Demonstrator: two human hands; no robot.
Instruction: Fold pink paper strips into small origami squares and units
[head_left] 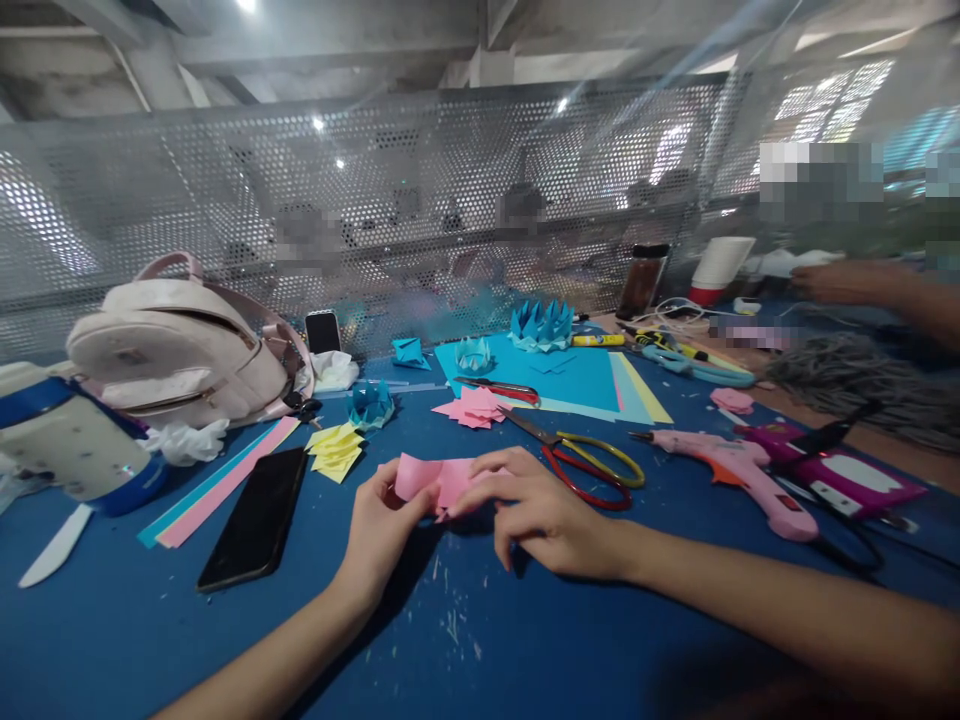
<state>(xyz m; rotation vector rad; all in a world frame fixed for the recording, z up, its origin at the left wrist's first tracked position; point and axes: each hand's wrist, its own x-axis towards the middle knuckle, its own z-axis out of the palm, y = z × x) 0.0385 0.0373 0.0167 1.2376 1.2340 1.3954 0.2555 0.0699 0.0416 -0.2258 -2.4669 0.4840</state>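
Head view, centre: our left hand (381, 525) pinches pink paper (421, 476); our right hand (551, 518) touches it, grip unclear. Scissors (553, 440) just beyond; black phone (255, 515), frame left; glue gun (731, 455), frame right.

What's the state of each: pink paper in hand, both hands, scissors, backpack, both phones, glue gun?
Pink paper: curved, held
Left hand: pinching it
Right hand: fingers against it, grip unclear
Scissors: lying flat, unheld
Backpack: zip looks partly open
Near phone: flat, screen dark
Far phone: upright, screen dark
Glue gun: lying down, unheld
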